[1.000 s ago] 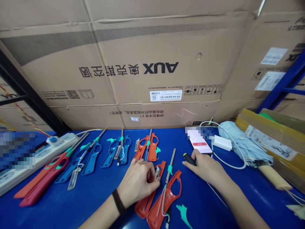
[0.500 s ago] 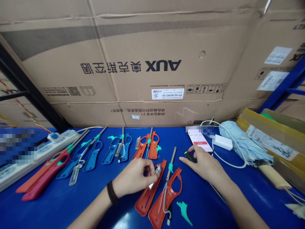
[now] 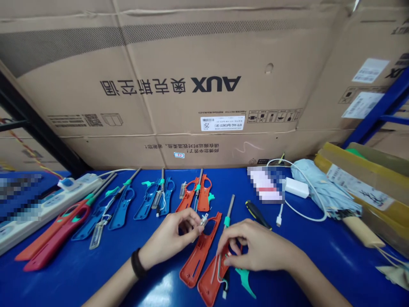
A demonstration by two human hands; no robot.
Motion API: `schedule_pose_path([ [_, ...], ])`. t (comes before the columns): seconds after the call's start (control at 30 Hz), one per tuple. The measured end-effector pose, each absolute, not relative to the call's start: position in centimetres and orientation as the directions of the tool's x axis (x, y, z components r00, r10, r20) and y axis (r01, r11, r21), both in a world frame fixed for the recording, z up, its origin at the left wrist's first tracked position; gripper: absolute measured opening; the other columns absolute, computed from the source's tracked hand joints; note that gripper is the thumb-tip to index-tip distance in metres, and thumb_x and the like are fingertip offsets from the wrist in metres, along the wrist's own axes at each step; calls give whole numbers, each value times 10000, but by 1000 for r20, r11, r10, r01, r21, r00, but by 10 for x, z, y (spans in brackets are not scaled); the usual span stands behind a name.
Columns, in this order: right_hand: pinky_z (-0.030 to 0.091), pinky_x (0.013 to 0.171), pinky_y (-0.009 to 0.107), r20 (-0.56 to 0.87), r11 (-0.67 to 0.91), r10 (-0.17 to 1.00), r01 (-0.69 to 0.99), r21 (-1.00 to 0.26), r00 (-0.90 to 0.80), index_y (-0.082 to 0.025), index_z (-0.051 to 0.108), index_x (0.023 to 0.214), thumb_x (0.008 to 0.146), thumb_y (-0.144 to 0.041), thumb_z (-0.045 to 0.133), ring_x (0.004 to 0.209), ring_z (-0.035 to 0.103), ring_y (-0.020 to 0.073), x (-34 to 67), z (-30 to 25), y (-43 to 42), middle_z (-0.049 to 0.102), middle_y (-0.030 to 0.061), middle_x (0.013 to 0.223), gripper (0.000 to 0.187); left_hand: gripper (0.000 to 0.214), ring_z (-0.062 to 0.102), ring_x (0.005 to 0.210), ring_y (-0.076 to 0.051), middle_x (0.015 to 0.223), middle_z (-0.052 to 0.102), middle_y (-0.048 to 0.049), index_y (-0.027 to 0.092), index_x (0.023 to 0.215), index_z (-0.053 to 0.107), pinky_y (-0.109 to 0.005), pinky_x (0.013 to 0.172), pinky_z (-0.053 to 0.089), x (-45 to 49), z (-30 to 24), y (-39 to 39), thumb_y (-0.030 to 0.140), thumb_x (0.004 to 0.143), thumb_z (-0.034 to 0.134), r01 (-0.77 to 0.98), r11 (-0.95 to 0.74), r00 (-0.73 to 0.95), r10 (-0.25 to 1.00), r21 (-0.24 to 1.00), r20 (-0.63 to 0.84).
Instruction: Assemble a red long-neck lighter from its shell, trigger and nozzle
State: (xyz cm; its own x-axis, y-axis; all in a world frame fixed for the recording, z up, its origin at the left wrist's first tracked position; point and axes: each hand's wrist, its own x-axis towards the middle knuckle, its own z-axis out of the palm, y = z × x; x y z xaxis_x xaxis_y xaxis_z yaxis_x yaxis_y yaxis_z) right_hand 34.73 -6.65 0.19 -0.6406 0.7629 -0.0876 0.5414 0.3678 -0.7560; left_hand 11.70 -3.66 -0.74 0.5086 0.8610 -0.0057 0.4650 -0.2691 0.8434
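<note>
My left hand [image 3: 174,236] pinches a small clear fuel tank with a metal valve [image 3: 203,219] between thumb and fingertips, above an orange lighter shell half [image 3: 194,264]. My right hand [image 3: 252,247] is over the other orange shell half [image 3: 207,283], its thumb and forefinger apart beside the thin wires [image 3: 220,273]. From that half a metal lighter tube [image 3: 230,207] with a green collar points away. Partly beneath my right hand lies a green trigger [image 3: 245,281]. A black and yellow screwdriver [image 3: 258,214] rests behind it.
Opened blue lighters [image 3: 123,209] and another orange one [image 3: 204,194] lie farther back, with closed red lighters [image 3: 59,245] and a power strip [image 3: 54,204] at left. A phone [image 3: 266,187], white charger [image 3: 296,187], umbrella [image 3: 322,187] and cardboard box [image 3: 361,183] occupy the right.
My right hand has let go of the screwdriver, which now lies on the table, and moved left to the orange shell. My left hand has raised the fuel tank slightly and shifted left.
</note>
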Motion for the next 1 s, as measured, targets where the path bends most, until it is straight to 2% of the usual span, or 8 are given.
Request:
schedule_pose_path([
  [0.17, 331, 535, 192, -50, 428, 772, 577, -696, -633, -247, 688, 873, 821, -325, 545, 500, 479, 81, 335, 1, -73, 508, -57, 544, 171, 241, 485, 549, -95, 647, 560, 28, 174, 812, 551, -205, 519, 389, 117, -13, -37, 400, 855, 477, 565, -316, 418, 906, 762, 66],
  [0.33, 379, 637, 227, 29, 533, 750, 578, -618, -660, -243, 629, 850, 691, -265, 615, 719, 574, 137, 326, -1, -81, 616, -21, 830, 161, 158, 487, 529, -93, 635, 568, 38, 196, 807, 546, -202, 514, 379, 115, -14, -42, 331, 849, 474, 679, -450, 444, 881, 579, 164],
  [0.47, 395, 673, 248, 24, 534, 754, 592, -603, -656, -234, 587, 800, 641, -283, 629, 766, 575, 148, 323, -8, -84, 593, -23, 860, 172, 107, 534, 575, -107, 677, 601, 25, 204, 823, 549, -202, 527, 393, 114, -15, -44, 286, 832, 480, 709, -516, 474, 853, 481, 217],
  [0.57, 402, 675, 249, 33, 549, 747, 588, -595, -664, -225, 579, 785, 619, -264, 631, 778, 564, 147, 321, -10, -84, 572, -18, 846, 178, 104, 538, 565, -110, 644, 588, 29, 206, 831, 551, -202, 525, 399, 114, -14, -45, 275, 831, 473, 710, -538, 493, 840, 454, 226],
  [0.7, 412, 693, 248, 35, 560, 736, 578, -594, -676, -229, 601, 789, 680, -225, 602, 812, 556, 147, 320, -7, -83, 561, -7, 838, 108, 114, 536, 557, -115, 625, 576, 27, 204, 817, 558, -207, 519, 401, 114, -13, -46, 286, 824, 479, 715, -548, 509, 833, 434, 214],
  [0.8, 419, 697, 253, 27, 526, 754, 579, -622, -656, -253, 618, 847, 720, -256, 617, 815, 554, 148, 324, -1, -81, 558, -5, 876, 128, 127, 538, 549, -110, 636, 593, 23, 200, 765, 555, -207, 515, 400, 115, -12, -47, 296, 813, 487, 715, -518, 486, 851, 470, 199],
  [0.9, 419, 710, 257, 72, 471, 823, 604, -643, -564, -257, 605, 887, 793, -303, 582, 820, 553, 149, 330, 5, -75, 565, -2, 874, 107, 120, 544, 537, -105, 624, 604, 25, 195, 710, 546, -203, 503, 390, 116, -11, -47, 271, 787, 494, 698, -480, 482, 864, 532, 147],
  [1.0, 405, 693, 266, 159, 424, 898, 707, -566, -411, -224, 585, 813, 868, -260, 480, 758, 549, 149, 338, 7, -66, 573, 2, 768, 124, 89, 539, 523, -111, 591, 597, 31, 195, 686, 546, -208, 493, 366, 114, -8, -46, 237, 744, 493, 725, -456, 478, 873, 516, 100],
])
